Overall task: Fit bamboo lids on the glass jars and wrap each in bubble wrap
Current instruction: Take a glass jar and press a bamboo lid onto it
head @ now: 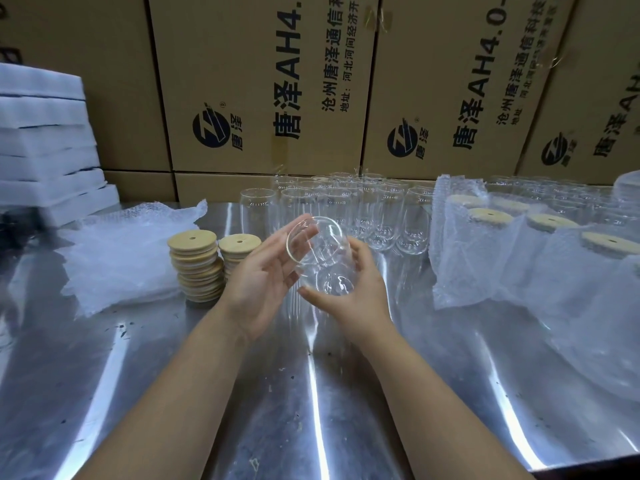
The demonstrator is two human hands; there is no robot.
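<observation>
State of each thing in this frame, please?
held jar: tilted, no lid, unwrapped.
left hand: straight fingers against its rim.
right hand: grips the jar.
bamboo lids: two stacks, not fitted.
bubble wrap sheets: piled, unused.
wrapped jars: lidded, wrapped, upright.
bare jars: upright, no lids.

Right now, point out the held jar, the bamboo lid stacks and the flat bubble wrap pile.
held jar (325,266): head view, its clear side wall.
bamboo lid stacks (188,242): head view, top lid of the left stack.
bubble wrap pile (128,252): head view, top sheet's middle.
</observation>
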